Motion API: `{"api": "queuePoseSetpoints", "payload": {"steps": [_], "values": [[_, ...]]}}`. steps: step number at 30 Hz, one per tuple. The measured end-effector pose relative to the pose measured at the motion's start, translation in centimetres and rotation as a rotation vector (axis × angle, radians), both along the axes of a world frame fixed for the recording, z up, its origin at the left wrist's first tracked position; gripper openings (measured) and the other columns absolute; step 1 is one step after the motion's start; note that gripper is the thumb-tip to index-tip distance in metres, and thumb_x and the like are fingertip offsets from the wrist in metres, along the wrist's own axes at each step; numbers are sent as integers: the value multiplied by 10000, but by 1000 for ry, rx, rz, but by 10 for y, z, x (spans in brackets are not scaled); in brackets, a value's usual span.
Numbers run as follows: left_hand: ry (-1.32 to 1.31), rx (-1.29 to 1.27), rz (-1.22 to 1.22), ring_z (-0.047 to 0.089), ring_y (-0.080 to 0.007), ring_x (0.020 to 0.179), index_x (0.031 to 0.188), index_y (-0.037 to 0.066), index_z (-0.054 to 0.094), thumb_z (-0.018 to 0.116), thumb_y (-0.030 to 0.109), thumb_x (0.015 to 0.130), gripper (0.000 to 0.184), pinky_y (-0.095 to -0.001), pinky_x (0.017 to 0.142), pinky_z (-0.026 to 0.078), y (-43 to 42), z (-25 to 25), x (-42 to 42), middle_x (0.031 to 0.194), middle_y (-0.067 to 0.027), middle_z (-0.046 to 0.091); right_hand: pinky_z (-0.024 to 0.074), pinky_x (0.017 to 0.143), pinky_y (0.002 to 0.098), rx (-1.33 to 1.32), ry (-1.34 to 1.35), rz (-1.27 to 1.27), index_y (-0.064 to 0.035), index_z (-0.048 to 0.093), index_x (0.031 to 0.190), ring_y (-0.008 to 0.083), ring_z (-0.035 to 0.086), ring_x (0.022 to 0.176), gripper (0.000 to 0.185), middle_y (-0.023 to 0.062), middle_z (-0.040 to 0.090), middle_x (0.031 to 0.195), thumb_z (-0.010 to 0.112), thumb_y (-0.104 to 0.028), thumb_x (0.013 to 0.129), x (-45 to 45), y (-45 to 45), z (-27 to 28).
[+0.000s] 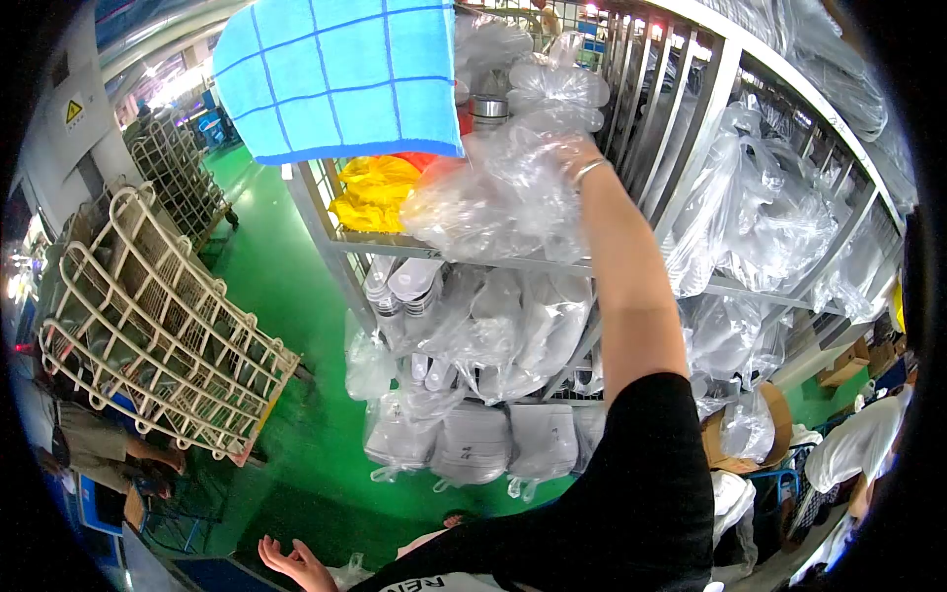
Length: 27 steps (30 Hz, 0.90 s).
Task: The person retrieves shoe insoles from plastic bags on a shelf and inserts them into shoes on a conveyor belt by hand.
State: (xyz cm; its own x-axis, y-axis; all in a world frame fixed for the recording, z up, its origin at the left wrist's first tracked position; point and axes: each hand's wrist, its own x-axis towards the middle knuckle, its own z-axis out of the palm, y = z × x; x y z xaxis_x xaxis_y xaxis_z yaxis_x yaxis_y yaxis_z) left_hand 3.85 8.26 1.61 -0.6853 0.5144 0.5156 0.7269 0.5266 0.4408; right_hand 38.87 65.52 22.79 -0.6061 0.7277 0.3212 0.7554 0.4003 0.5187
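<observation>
clear plastic bag (513,192), crumpled and shiny, lies on the upper shelf of a metal rack (698,118), toward the far side of the scene and just left of the right forearm. the right hand (575,153) reaches in among the film there, a pale band (589,169) around its wrist and a black sleeve (641,464) higher up the arm. plastic hides most of its fingers, so i cannot tell how far its grip is closed or whether it has hold of the bag. the left hand (294,564) hangs well apart at the near left, its fingers loosely curled and spread, with nothing in its grip.

left of the clear bag sit a yellow bag (375,192) and a bit of red plastic (420,160); a blue checked towel (335,79) covers the far left corner of the rack. below the shelf, bagged grey pieces (473,444) stand in a row, and more bagged goods (740,197) fill the right side. a pale barred cart (178,331) stands left on the green floor (306,326). at the near right are a cardboard box (779,424) and a person in a white top (858,444).
</observation>
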Motion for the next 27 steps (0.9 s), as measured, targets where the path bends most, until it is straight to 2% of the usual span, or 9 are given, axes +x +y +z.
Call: {"api": "queuePoseSetpoints", "payload": {"steps": [3, 5, 7, 10, 12, 14, 18, 22, 27], "values": [[-44, 90, -41, 438, -258, 911, 1122, -8, 369, 571, 118, 769, 426, -311, 678, 448, 13, -3, -1, 1155, -169, 299, 339, 908, 295, -223, 124, 15, -87, 528, 1055, 195, 460, 1047, 324, 84, 497, 1127, 417, -177, 764, 17, 1, 16], [-375, 39, 10, 342, -250, 1052, 1242, 76, 218, 463, 25, 804, 505, -323, 766, 359, 24, -10, -1, 1261, -119, 210, 347, 897, 291, -221, -77, -278, -77, 481, 1102, 203, 466, 1039, 370, 76, 478, 1151, 448, -159, 743, 12, -15, 28], [-389, 151, -202, 357, -240, 1035, 1232, 55, 231, 453, -18, 787, 503, -319, 755, 359, 52, 6, 3, 1254, -121, 202, 368, 869, 311, -142, 346, -76, -48, 485, 1086, 217, 487, 1014, 378, 84, 495, 1128, 451, -214, 749, 20, 5, 15], [-396, 206, -376, 371, -243, 1024, 1227, 42, 234, 461, -50, 761, 526, -311, 758, 357, 95, 24, 9, 1236, -121, 232, 342, 903, 315, -323, 700, -294, -126, 494, 1106, 209, 463, 1051, 360, 71, 479, 1153, 407, -251, 781, 6, -15, 30], [-427, 248, -524, 373, -254, 1047, 1188, 24, 287, 501, -45, 722, 517, -316, 801, 348, 132, 45, 21, 1187, -131, 319, 344, 899, 312, -341, 502, -290, -132, 504, 1099, 223, 458, 1056, 363, 79, 489, 1140, 466, -230, 752, 7, 11, 8], [-185, 110, -724, 376, -293, 1056, 1177, 10, 298, 562, -4, 680, 563, -351, 842, 336, 175, 85, 40, 1169, -163, 348, 350, 888, 309, -408, 336, -261, -128, 513, 1091, 237, 459, 1049, 386, 90, 503, 1120, 535, -210, 715, 3, 23, -12], [371, 174, -1148, 335, -374, 1091, 1169, 35, 344, 698, 196, 586, 701, -448, 903, 261, 279, 156, 102, 1200, -186, 346, 364, 862, 306, -536, 705, -169, -90, 511, 1087, 240, 484, 1003, 429, 105, 519, 1091, 578, -220, 684, -7, 10, -1], [581, 221, -1108, 354, -308, 1092, 1226, 100, 315, 702, 253, 575, 773, -462, 900, 242, 369, 189, 158, 1185, -132, 378, 379, 836, 303, -633, 856, -109, -52, 508, 1083, 243, 510, 958, 479, 120, 536, 1063, 622, -229, 653, -12, 20, -14], [624, -301, -968, 480, -222, 964, 1092, 145, 481, 497, 166, 722, 371, -476, 869, 243, 436, 185, 157, 960, -65, 546, 392, 807, 298, -887, 1220, 13, 1, 492, 1087, 243, 534, 908, 552, 141, 546, 1041, 673, -219, 615, 8, -12, 5]]}}
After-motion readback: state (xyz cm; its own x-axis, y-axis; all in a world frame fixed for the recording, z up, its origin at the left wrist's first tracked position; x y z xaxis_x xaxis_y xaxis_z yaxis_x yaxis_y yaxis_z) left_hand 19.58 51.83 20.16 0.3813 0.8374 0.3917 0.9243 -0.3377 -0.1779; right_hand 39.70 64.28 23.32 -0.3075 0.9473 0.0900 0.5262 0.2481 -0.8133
